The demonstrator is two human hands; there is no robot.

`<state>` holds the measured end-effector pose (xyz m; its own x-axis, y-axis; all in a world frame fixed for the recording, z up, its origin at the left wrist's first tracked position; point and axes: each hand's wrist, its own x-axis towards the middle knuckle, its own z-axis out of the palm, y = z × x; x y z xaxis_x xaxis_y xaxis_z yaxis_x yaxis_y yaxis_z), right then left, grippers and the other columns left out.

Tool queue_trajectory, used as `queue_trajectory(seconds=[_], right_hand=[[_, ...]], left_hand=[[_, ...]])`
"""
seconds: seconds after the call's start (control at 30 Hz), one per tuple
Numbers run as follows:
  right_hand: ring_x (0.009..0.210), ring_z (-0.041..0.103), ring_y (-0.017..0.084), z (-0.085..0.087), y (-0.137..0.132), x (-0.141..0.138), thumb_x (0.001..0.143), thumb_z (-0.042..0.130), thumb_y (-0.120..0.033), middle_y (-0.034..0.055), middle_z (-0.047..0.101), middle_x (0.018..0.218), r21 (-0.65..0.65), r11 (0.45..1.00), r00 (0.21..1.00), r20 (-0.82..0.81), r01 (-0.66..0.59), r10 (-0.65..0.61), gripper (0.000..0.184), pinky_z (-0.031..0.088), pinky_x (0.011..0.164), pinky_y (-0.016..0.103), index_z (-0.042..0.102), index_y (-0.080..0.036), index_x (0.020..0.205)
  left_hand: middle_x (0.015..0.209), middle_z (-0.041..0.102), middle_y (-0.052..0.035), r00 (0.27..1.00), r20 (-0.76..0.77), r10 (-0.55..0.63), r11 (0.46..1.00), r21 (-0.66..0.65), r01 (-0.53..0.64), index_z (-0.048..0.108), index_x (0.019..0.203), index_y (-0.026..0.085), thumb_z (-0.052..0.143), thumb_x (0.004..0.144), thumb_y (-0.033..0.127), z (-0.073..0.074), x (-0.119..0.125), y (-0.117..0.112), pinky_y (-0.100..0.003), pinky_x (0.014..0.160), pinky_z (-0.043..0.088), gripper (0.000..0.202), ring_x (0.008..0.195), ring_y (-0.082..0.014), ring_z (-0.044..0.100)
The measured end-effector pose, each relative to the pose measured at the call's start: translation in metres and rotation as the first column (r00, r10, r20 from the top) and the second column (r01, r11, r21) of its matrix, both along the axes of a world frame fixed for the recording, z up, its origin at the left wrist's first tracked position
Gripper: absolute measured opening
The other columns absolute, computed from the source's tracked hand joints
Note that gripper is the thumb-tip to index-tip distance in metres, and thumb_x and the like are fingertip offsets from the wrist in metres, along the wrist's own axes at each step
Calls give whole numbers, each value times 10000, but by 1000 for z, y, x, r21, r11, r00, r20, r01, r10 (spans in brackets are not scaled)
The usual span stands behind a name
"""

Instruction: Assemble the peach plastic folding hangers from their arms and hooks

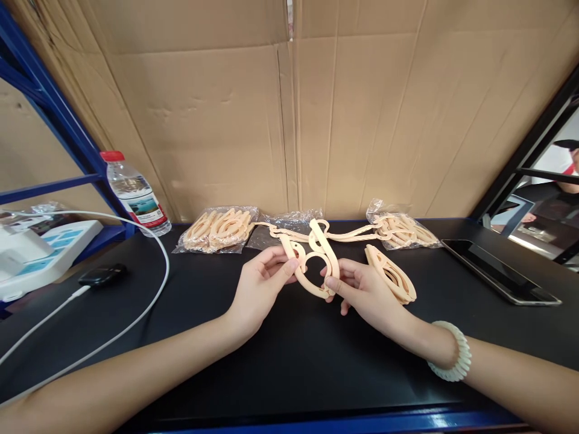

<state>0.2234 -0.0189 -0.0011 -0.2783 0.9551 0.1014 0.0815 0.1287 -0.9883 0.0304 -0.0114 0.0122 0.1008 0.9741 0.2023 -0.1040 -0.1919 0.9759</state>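
Note:
Both of my hands hold one beige plastic folding clothes hanger (306, 284), partly folded, above the middle of the black table. My left hand (259, 288) pinches its left arm between thumb and fingers. On its lower right side my right hand (362, 290) is closed, thumb in front. Just behind lies an unfolded beige hanger (353, 234), spread wide. Close to my right hand a small stack of folded hangers (392, 276) rests on the table.
Clear bags of folded hangers stand at back left (219, 229) and back right (402, 231), with a crumpled plastic bag (289, 220) between. A water bottle (138, 199), white cable (168, 265), power strip (54, 253) and black device (103, 275) are left; a tablet (497, 271) lies right.

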Motion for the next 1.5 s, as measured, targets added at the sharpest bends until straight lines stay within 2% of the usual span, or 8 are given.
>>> queue_trajectory(seconds=[0.2, 0.33, 0.57, 0.73, 1.07, 1.2, 1.33, 1.5], right_hand=[[675, 576, 147, -6, 2, 1, 835, 624, -461, 26, 595, 784, 41, 999, 996, 83, -23, 20, 323, 477, 469, 226, 622, -155, 936], [558, 476, 113, -3, 2, 2, 888, 511, -547, 31, 593, 764, 78, 997, 990, 134, 25, -35, 418, 399, 456, 243, 663, -159, 916], [506, 397, 100, 5, -3, 1, 854, 590, -553, -39, 458, 596, 62, 998, 999, 37, 21, -23, 367, 301, 424, 228, 624, -189, 883], [431, 405, 84, 8, -4, 1, 819, 649, -517, -48, 465, 537, 85, 995, 997, 56, 56, -61, 363, 312, 396, 228, 515, -206, 687], [399, 431, 82, 8, -5, 0, 864, 592, -465, -44, 477, 560, 115, 991, 989, 117, 74, -88, 328, 330, 344, 209, 501, -205, 686], [441, 447, 95, 4, -5, -1, 873, 600, -446, -38, 477, 578, 175, 984, 988, 142, 36, -62, 279, 343, 367, 219, 566, -201, 745], [456, 440, 87, 4, -7, -2, 884, 586, -472, -29, 482, 607, 155, 988, 990, 138, -28, 7, 300, 338, 381, 212, 600, -191, 779], [475, 439, 84, 2, -8, -3, 887, 569, -509, -37, 463, 618, 99, 991, 991, 101, -92, 82, 335, 359, 390, 198, 601, -181, 824]], left_hand=[[955, 706, -45, 993, -94, -71, 997, -1, 71, 679, 958, 168, 715, 807, 346, -3, 1, 0, -336, 798, 594, 236, 875, -206, 695], [946, 707, -51, 993, -101, -58, 998, 5, 58, 673, 950, 161, 710, 813, 342, -3, 1, 1, -329, 792, 595, 230, 887, -209, 690], [984, 689, -53, 991, -120, -56, 997, 40, 62, 686, 985, 180, 692, 823, 337, 0, 0, -1, -343, 799, 601, 226, 893, -211, 681], [1003, 630, -59, 977, -214, 0, 988, 149, 33, 729, 962, 207, 683, 815, 344, 0, -1, -1, -328, 730, 613, 207, 912, -220, 626], [1003, 634, -69, 971, -231, -57, 985, 143, 92, 703, 1002, 202, 632, 858, 334, 2, -1, -2, -348, 764, 586, 208, 933, -233, 606], [1006, 635, -70, 954, -297, -32, 976, 197, 94, 714, 1049, 229, 625, 857, 326, 1, -3, -1, -332, 747, 569, 233, 941, -239, 602], [975, 635, -61, 939, -344, 13, 975, 214, 65, 720, 1037, 243, 639, 842, 318, 0, -3, -2, -287, 697, 557, 224, 940, -230, 598], [960, 678, -46, 962, -261, -80, 979, 162, 125, 707, 1015, 221, 621, 864, 294, 3, 1, -6, -295, 763, 539, 189, 848, -190, 633]])
